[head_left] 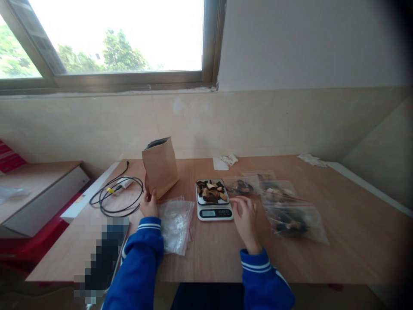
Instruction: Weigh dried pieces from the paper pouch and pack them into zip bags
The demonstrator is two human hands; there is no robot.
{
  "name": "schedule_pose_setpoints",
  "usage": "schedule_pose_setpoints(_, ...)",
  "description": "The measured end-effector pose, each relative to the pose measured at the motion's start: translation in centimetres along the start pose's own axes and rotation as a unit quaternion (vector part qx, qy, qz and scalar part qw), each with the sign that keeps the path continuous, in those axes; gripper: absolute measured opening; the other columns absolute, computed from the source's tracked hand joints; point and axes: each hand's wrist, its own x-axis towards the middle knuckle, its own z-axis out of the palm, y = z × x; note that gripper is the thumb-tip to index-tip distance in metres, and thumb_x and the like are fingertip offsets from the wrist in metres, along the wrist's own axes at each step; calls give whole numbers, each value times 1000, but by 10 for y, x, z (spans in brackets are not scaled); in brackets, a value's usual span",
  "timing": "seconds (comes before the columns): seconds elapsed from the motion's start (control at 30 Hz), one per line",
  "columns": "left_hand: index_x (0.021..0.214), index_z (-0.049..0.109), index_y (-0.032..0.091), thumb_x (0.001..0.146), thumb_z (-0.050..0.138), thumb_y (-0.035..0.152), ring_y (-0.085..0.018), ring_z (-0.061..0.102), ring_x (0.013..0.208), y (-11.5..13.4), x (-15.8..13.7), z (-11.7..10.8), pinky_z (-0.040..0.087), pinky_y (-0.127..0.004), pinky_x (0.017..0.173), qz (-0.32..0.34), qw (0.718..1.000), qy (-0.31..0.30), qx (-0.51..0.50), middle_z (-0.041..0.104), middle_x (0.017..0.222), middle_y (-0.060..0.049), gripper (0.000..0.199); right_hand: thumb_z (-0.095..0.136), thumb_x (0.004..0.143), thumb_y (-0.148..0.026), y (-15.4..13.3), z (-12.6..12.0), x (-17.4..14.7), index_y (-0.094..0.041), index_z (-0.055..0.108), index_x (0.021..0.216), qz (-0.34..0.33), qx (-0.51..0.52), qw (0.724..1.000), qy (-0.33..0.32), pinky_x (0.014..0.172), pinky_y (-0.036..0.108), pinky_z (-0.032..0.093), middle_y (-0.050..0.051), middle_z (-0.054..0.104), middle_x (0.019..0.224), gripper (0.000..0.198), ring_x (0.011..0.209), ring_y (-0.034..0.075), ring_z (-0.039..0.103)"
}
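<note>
- At the far left of the light-brown wooden table (pixel 61 262), we see a dark, flat object (pixel 108 249), too blurred for us to name; behind it lies a loosely coiled, thin black cable (pixel 102 206);
- our left hand (pixel 149 206) holds the lower left corner of an upright, open-topped brown paper bag (pixel 160 168), thumb at the front;
- just right of that hand, we have flat, clear plastic bags (pixel 177 224) lying in an overlapping pile;
- near the middle sits our white digital kitchen scale (pixel 213 206); dark-brown and tan dried pieces (pixel 211 191) are heaped on its plate;
- our right hand (pixel 244 215) is at the scale's right edge, fingers bent; we cannot tell whether it touches the scale or holds anything;
- farther right, we see filled clear bags with red seal lines (pixel 312 214), dark pieces inside, partly overlapping.
</note>
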Motion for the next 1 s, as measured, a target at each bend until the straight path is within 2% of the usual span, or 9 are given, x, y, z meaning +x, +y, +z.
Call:
schedule_pose_setpoints(0.13,86,68,18,72,60,50,-20,57,66,2,1,-1,45,-32,68,5,996,-29,83,58,64,-2,36,43,87,-20,9,-4,-11,-20,65,90,20,7,1000,-12,90,43,37,8,59,95,22,99,24,53)
schedule_pose_setpoints(0.3,79,68,19,69,62,49,-23,57,79,-1,3,1,43,-35,77,56,983,-21,172,60,70,-4,32,44,87,-21,12,-5,-19,-21,65,87,34,16,999,-15,90,43,36,8,58,95,21,99,25,52)
schedule_pose_setpoints(0.43,81,68,19,69,61,49,-23,59,76,0,4,4,44,-33,74,62,984,-101,133,62,68,-4,33,44,87,-23,11,-6,-19,-21,65,87,42,22,999,-17,90,43,36,8,58,96,21,101,25,52)
schedule_pose_setpoints(0.53,85,68,18,69,62,49,-23,61,75,1,3,6,46,-32,72,57,982,-138,117,65,71,-4,35,43,88,-23,11,-7,-19,-22,65,88,45,25,998,-22,89,44,36,8,59,95,22,100,26,53)
schedule_pose_setpoints(0.77,95,67,17,72,60,47,-26,63,83,-3,2,7,47,-36,76,65,973,-184,123,69,84,-9,39,42,88,-23,11,-6,-20,-22,66,91,44,20,999,-20,88,44,37,8,57,95,24,98,26,53)
schedule_pose_setpoints(0.9,100,64,16,72,61,44,-24,64,81,2,0,7,49,-35,74,66,974,-205,75,68,87,-9,39,41,88,-22,11,-5,-20,-22,65,92,47,18,998,-25,88,44,38,8,56,95,25,98,26,53)
schedule_pose_setpoints(1.0,107,59,16,71,63,38,-23,63,90,8,-2,6,49,-35,79,100,977,-184,43,66,98,-9,42,41,88,-22,11,-5,-20,-22,65,92,48,23,998,-29,90,44,38,8,57,94,24,99,26,52)
